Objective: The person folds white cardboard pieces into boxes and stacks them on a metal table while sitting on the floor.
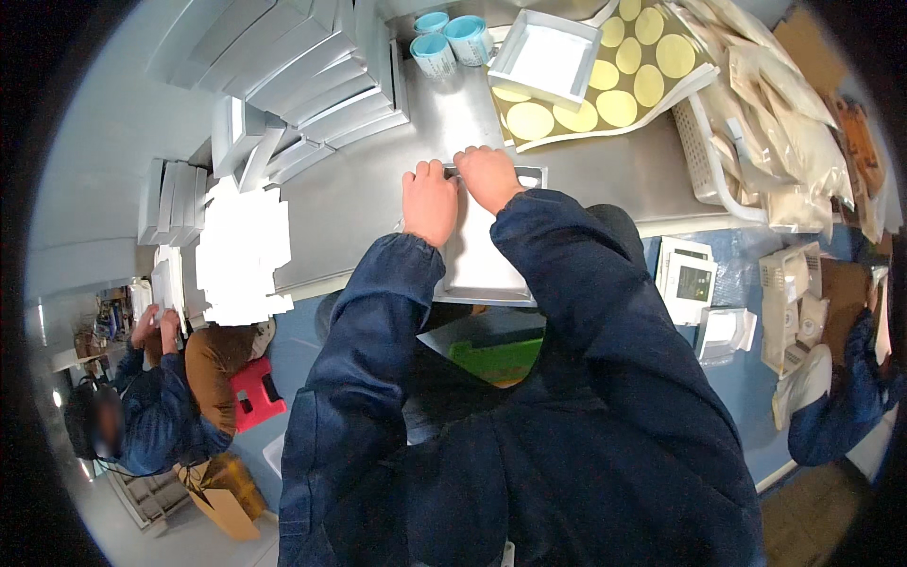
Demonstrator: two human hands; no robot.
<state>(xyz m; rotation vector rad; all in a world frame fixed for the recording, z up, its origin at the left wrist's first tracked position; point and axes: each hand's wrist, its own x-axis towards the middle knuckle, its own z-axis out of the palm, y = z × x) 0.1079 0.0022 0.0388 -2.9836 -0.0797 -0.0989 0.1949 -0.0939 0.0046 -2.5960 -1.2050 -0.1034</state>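
Hands: two, both bare, coming out of dark blue sleeves; left hand (430, 200) and right hand (488, 177) sit side by side, knuckles up.
Grip: both hands curl their fingers over the far edge of the flat grey box (482, 269), grasping it.
Flat grey box: one, shallow and rectangular, smooth matt card; it lies on the table (368, 203) directly in front of the person, partly hidden by the forearms.
Table: one, brushed metal, dull sheen.
Tape rolls (452, 40): three, pale blue, round, standing together at the far edge.
White tray (545, 59): one, square, raised rim, inside bare; it rests on the sticker sheets.
Sticker sheets (624, 76): a small stack, olive backing with rows of round pale yellow labels.
Folded white boxes (312, 76): many, stacked in leaning rows at the far left.
Basket (704, 151): one, white perforated plastic, filled with crinkled beige pouches (784, 132).
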